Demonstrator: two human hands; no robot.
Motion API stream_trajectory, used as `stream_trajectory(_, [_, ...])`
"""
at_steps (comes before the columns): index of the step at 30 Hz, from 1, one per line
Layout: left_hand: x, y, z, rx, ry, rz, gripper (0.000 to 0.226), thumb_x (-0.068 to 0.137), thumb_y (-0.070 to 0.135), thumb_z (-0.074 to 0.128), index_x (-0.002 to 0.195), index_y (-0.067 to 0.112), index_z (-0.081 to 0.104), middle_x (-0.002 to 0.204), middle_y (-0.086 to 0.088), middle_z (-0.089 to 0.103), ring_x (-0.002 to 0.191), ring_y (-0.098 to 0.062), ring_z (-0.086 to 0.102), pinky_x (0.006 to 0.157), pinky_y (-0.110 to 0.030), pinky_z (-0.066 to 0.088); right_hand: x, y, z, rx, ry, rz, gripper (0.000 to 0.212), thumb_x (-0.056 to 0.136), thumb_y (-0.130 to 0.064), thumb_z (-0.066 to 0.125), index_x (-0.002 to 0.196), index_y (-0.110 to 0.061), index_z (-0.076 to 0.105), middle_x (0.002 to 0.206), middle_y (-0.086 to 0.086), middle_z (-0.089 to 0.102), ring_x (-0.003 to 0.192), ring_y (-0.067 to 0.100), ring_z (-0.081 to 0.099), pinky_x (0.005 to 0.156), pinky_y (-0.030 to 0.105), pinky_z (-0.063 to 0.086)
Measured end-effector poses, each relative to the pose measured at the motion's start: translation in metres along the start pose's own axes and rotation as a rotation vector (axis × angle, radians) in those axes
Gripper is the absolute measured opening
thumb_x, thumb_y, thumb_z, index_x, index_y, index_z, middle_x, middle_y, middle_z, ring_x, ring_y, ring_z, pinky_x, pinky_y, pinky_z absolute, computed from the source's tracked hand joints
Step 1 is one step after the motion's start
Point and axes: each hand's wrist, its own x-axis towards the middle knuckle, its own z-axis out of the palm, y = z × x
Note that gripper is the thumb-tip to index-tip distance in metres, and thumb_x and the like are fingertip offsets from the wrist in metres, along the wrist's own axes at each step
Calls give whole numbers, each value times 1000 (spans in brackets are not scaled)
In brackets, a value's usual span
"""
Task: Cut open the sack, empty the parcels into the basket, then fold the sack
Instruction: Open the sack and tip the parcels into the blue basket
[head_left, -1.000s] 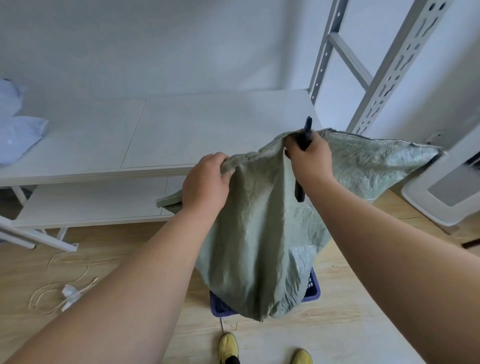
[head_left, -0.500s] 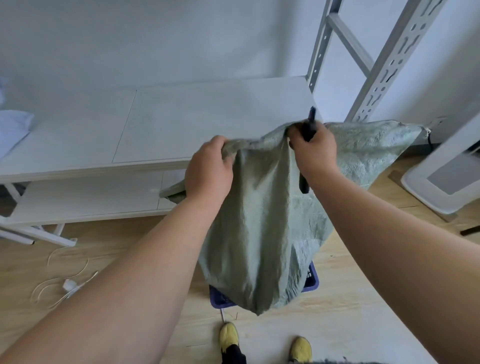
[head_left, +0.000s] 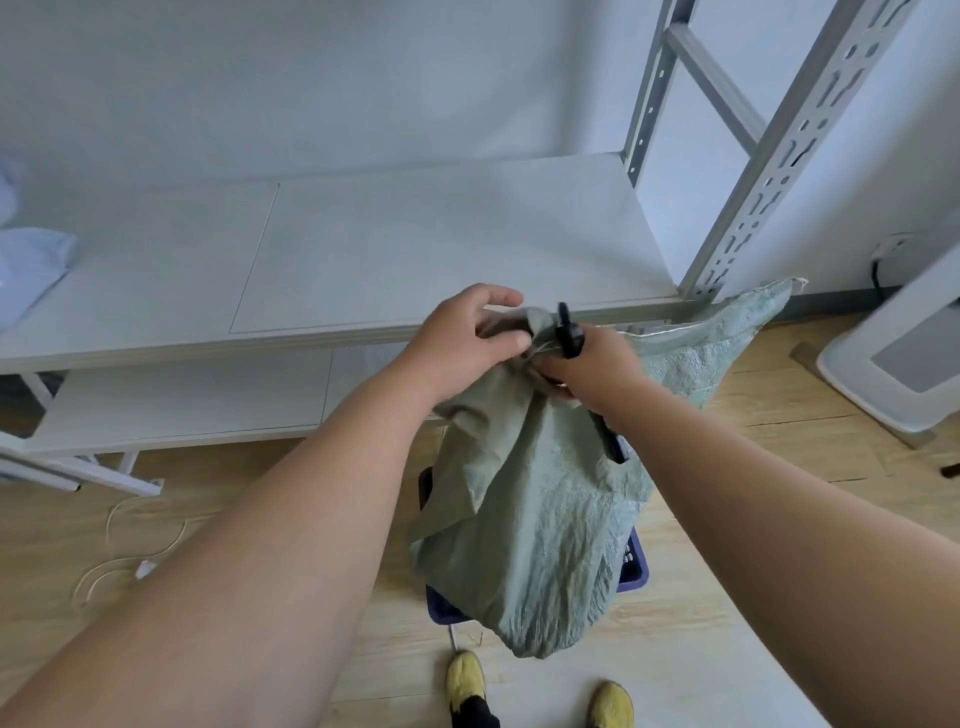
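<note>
Head view, change since the earlier pictures: hands now drawn together at the top of the sack, where half a second ago and a second ago standing apart with the fabric stretched between them; sack top now bunched instead of spread; hands also sitting lower against the shelf edge.

Head view, left hand (head_left: 467, 338): clenching a gathered fold of the sack top, thumb and fingers curled over it, touching the right hand.

Head view, right hand (head_left: 592, 364): gripping the sack fabric together with a dark cutting tool (head_left: 569, 335), tool tip poking up just above the knuckles.

Head view, sack (head_left: 530, 530): hanging limp and crumpled, grey-green, one loose corner trailing out to the right near the metal upright (head_left: 779, 150); looking slack and apparently empty.

Head view, basket (head_left: 636, 564): blue, standing on the wooden floor (head_left: 753, 649) directly beneath the sack, mostly hidden by it; parcels not visible, contents impossible to tell.

Head view, surroundings: white shelf (head_left: 415, 244) beyond the hands; yellow shoes (head_left: 467, 680) at the bottom edge.

Progress, as a judgement: cutting and emptying seeming finished, given the slack sack; folding seeming just begun, with the top being gathered; flat, neat folding remaining to be done.
</note>
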Motion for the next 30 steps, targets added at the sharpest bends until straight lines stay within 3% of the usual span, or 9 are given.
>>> stream_trajectory(3, [-1, -28, -13, 152, -121, -132, 87, 69, 39, 83, 141, 33, 35, 137, 8, 48, 123, -12, 49, 106, -36, 41, 4, 4, -10, 112, 129, 72, 5, 83, -20, 68, 83, -21, 63, 90, 7, 71, 88, 30, 68, 85, 48, 56])
stream_trajectory(7, [-12, -66, 6, 155, -239, -285, 118, 44, 50, 90, 144, 36, 28, 135, 13, 52, 119, -13, 54, 106, -40, 41, 4, -10, -10, 191, 74, -5, 9, 79, -17, 68, 82, -10, 64, 90, 15, 72, 87, 34, 70, 84, 53, 55])
stream_trajectory(10, [-11, -72, 39, 189, -131, -243, 75, 62, 44, 81, 128, 26, 50, 115, 10, 63, 105, -12, 57, 89, -27, 46, 1, -29, -1, 320, -112, -73, 13, 86, -9, 65, 77, -16, 60, 84, 11, 68, 83, 26, 71, 80, 36, 59])
stream_trajectory(13, [-8, -63, 43, 178, 149, -234, 8, 80, 19, 64, 75, 16, 59, 74, 2, 61, 82, -23, 58, 63, -24, 40, 0, -42, -1, 469, -153, -133, 17, 89, -3, 62, 85, -19, 61, 85, 4, 65, 80, 19, 70, 72, 22, 59])
stream_trajectory(17, [5, -38, 31, -4, 341, -231, 21, 82, 28, 68, 97, 13, 70, 98, -7, 72, 94, -27, 66, 78, -29, 52, 11, -35, -9, 347, 89, -203, 30, 86, -23, 67, 115, -28, 64, 109, 2, 67, 98, 17, 68, 87, 37, 57])
stream_trajectory(20, [19, -12, 31, -250, 390, -191, 16, 73, 33, 71, 85, 23, 68, 91, -3, 73, 85, -27, 70, 76, -42, 59, 12, -30, -11, 101, 252, -202, 36, 88, -33, 65, 122, -21, 59, 124, 0, 54, 99, 10, 53, 86, 23, 42])
stream_trajectory(24, [24, -16, 28, -377, 272, -378, 21, 80, 22, 76, 96, 16, 63, 104, -11, 68, 91, -30, 68, 71, -42, 61, 4, -16, -11, -67, 182, -139, 37, 88, -36, 65, 118, -15, 59, 121, 2, 48, 95, 14, 48, 80, 20, 33])
stream_trajectory(27, [29, -13, 29, -488, 289, -325, 12, 81, 16, 75, 89, 15, 66, 96, -9, 72, 84, -25, 71, 71, -38, 61, -2, -1, -12, -48, 155, -105, 45, 80, -37, 75, 118, -20, 59, 114, -1, 47, 86, 7, 47, 70, 14, 34])
stream_trajectory(30, [31, -2, 34, -606, 273, -303, 9, 84, 10, 71, 91, 12, 65, 94, -9, 71, 80, -23, 71, 62, -30, 60, -6, 10, -4, -17, 53, -42, 63, 70, -40, 82, 127, -26, 56, 115, -2, 48, 92, 10, 49, 81, 20, 37])
